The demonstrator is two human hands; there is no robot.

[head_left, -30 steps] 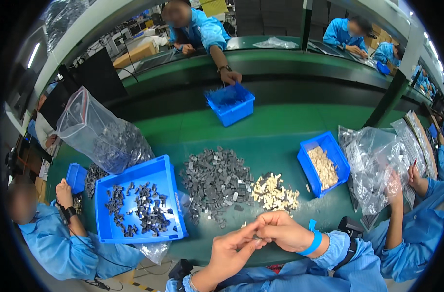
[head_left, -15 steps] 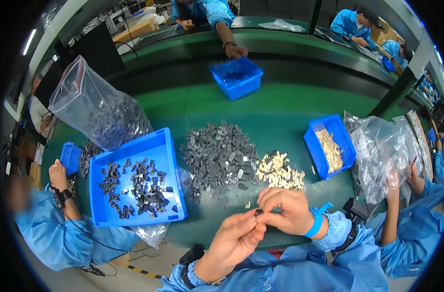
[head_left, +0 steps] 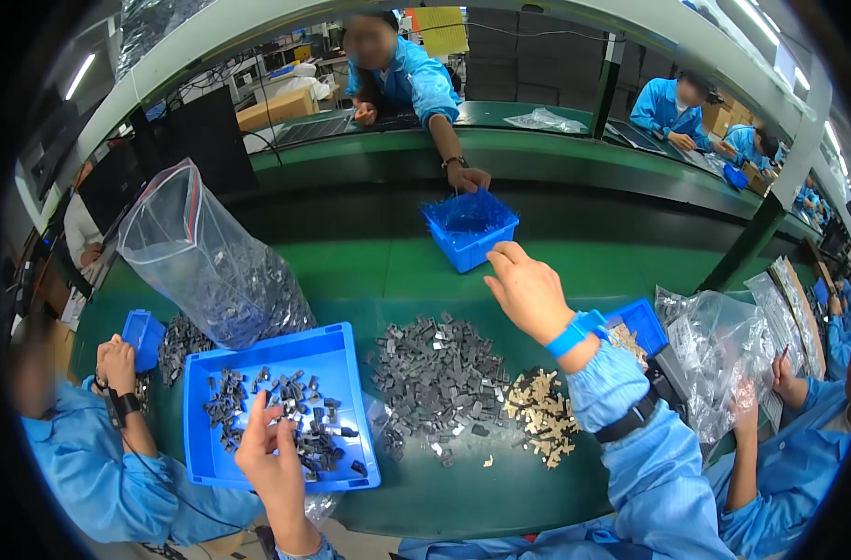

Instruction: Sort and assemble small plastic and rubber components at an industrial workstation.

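My left hand [head_left: 274, 461] hovers over the near edge of a large blue tray [head_left: 363, 411], fingers apart, nothing visible in them. Loose small black plastic parts [head_left: 323, 453] lie scattered in that tray. My right hand [head_left: 530, 291] is stretched far forward, its bent fingers apart at the near right side of a small blue bin [head_left: 464, 256]. Whether they touch the bin cannot be seen. A co-worker's hand [head_left: 469, 178] across the bench is at the bin's far rim. Between my arms lie a heap of dark plastic parts [head_left: 439, 373] and a smaller heap of beige parts [head_left: 542, 411].
A clear bag [head_left: 229, 271] of dark parts stands behind the tray. Another blue bin [head_left: 642, 325] with beige pieces sits partly behind my right forearm. Clear plastic bags [head_left: 719, 345] lie at the right. Co-workers sit close on both sides, and a post [head_left: 747, 238] stands far right.
My hands have parted from the small dark part they held together. The left moved to the blue tray, the right forward to the small bin. The view has tilted upward.
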